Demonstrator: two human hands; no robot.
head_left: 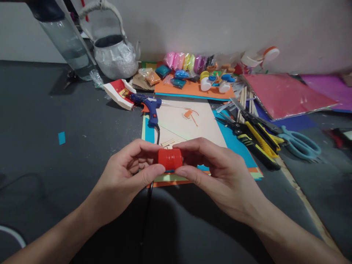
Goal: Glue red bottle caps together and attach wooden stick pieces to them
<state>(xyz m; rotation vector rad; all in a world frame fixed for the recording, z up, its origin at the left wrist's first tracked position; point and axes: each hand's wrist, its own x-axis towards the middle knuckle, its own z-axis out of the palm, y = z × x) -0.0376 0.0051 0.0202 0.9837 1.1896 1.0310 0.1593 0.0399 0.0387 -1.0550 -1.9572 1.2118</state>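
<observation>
A small, shiny red cylinder [170, 160] lies sideways between my two hands, above the near edge of a stack of coloured paper [233, 143]. My left hand [129, 172] pinches its left end between thumb and fingers. At the right end, my right hand [217, 172] grips it the same way. What the cylinder is made for I cannot make out. Just beyond the fingers lie several thin wooden sticks [168, 142] on the pale board [176, 121]. A blue glue gun [151, 107] with an orange trigger rests behind my left hand, its black cord running toward me.
To the right lie light-blue scissors [299, 143], pliers [253, 146] and a yellow cutter [261, 137]. Bagged coloured clay [184, 63] sits at the back. A silver kettle-shaped piece [115, 58] and a water bottle [66, 44] stand back left. Red sheets [288, 93] lie back right.
</observation>
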